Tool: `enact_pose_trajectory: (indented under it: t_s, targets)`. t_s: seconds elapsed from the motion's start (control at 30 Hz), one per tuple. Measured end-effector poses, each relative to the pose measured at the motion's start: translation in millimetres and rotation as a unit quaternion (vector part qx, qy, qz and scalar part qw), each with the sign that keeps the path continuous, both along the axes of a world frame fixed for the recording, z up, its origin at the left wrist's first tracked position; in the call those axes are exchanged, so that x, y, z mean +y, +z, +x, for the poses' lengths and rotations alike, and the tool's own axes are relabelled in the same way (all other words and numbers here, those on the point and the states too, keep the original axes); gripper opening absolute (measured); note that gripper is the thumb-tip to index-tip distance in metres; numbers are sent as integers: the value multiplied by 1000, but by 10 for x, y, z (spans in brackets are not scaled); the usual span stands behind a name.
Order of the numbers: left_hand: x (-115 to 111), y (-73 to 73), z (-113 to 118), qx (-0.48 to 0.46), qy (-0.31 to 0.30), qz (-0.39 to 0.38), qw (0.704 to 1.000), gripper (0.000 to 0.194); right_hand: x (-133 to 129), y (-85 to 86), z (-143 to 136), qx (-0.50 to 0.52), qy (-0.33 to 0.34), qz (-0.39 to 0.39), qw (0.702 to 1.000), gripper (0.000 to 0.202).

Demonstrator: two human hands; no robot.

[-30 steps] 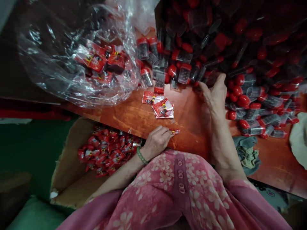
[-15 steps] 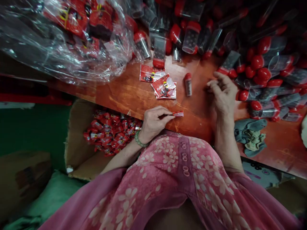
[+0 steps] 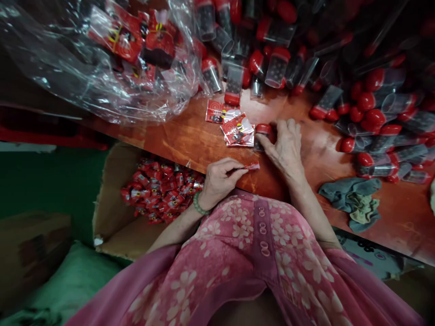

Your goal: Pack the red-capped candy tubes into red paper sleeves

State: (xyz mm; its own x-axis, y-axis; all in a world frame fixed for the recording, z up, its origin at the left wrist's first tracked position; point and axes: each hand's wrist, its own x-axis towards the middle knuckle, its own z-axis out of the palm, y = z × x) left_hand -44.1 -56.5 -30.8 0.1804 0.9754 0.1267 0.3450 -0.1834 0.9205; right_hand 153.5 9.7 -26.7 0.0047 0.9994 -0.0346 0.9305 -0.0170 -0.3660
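My left hand [image 3: 220, 176] pinches a small red printed packet [image 3: 252, 166] between thumb and fingertips, above the front edge of the table. My right hand [image 3: 287, 147] reaches over a small clear container with a red cap [image 3: 263, 130]. Its thumb lies across the container, while the fingers stretch forward on the right side, apart from the thumb. Whether the thumb touches the container I cannot tell. Just left of that container, several flat red printed packets [image 3: 238, 129] overlap on the wooden table [image 3: 183, 140].
Many red-capped clear containers [image 3: 374, 117] are heaped along the back and right. A clear plastic bag [image 3: 163, 102] of red packets lies back left. A cardboard box [image 3: 110, 181] with many red packed pieces [image 3: 163, 188] stands below left. A crumpled cloth [image 3: 353, 194] lies right.
My right hand has moved left, from beside the heap to the single red-capped container, which now looks turned. My left hand still holds the packet. The view has shifted slightly.
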Motion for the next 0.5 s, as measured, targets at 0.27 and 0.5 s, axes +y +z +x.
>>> enact_pose_trajectory:
  t_s: [0.27, 0.5]
  targets:
    - [54, 47, -11, -76, 33, -42, 996, 11, -105, 53, 167, 138, -18, -19, 990, 26]
    - [50, 64, -19, -79, 39, -49, 995, 15, -427, 34, 405, 254, -43, 11, 966, 30]
